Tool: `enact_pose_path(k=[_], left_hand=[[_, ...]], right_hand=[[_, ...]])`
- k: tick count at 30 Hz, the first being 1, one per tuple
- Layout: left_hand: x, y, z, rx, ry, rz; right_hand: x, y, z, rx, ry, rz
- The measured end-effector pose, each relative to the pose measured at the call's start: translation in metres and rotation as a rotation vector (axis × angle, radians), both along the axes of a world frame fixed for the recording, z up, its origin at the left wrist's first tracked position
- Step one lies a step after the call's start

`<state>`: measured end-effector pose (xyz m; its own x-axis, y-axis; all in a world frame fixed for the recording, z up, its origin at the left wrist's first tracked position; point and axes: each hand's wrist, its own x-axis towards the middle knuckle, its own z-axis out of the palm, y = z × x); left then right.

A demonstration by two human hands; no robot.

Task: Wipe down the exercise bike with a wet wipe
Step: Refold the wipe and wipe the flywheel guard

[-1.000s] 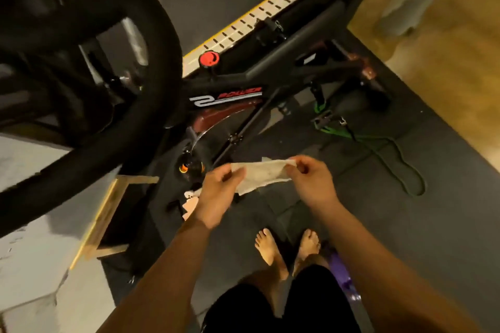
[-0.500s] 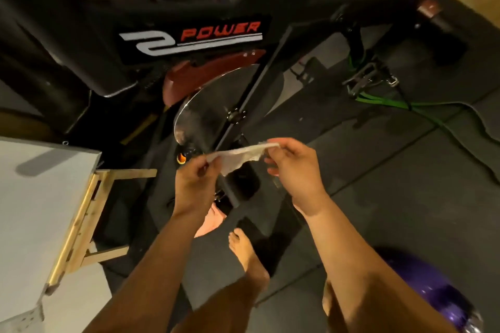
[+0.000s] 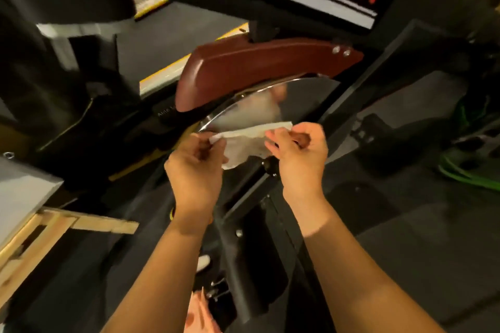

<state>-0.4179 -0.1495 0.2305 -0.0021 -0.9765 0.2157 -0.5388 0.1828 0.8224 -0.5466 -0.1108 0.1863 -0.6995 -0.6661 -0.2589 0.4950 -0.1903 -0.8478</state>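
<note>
The wipe (image 3: 244,142) hangs stretched between the left hand (image 3: 196,167) and right hand (image 3: 299,157), both pinching it, before the bike's flywheel (image 3: 305,97).

1. Underfoot, the floor (image 3: 405,265) is covered in dark grey rubber mats, and a seam between tiles shows on the right.
2. At the left sits a pale grey board (image 3: 21,192), resting on a light wooden frame (image 3: 102,224) with one slat sticking out over the mat.
3. Further back, a white strip with a yellow edge (image 3: 159,81) runs diagonally across the floor.
4. A bright green band (image 3: 465,174) lies on the mat at the far right.
5. The light is dim and warm, with deep shadow in many places.
</note>
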Motion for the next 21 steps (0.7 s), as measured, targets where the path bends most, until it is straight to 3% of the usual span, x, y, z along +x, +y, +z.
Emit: enact_pose_path(k=[7, 10, 12, 17, 19, 21], left_hand=[[0.001, -0.012, -0.007, -0.268, -0.064, 0.052], [0.023, -0.007, 0.000, -0.269, -0.048, 0.102], [0.045, -0.006, 0.002, -0.181, -0.087, 0.114], [0.076, -0.008, 0.003, 0.083, -0.214, -0.029], [0.074, -0.008, -0.002, 0.148, -0.139, -0.114], [0.074, -0.009, -0.009, 0.153, -0.081, -0.116]], right_hand=[[0.051, -0.040, -0.016, 0.072, 0.831, -0.122], [0.063, -0.043, -0.031, -0.034, 1.030, -0.047], [0.046, -0.041, -0.032, -0.058, 1.044, -0.034], [-0.017, -0.037, -0.015, 0.100, 0.776, -0.345], [0.002, -0.041, -0.015, 0.080, 0.864, -0.310], [0.041, -0.046, -0.025, -0.048, 1.139, -0.193]])
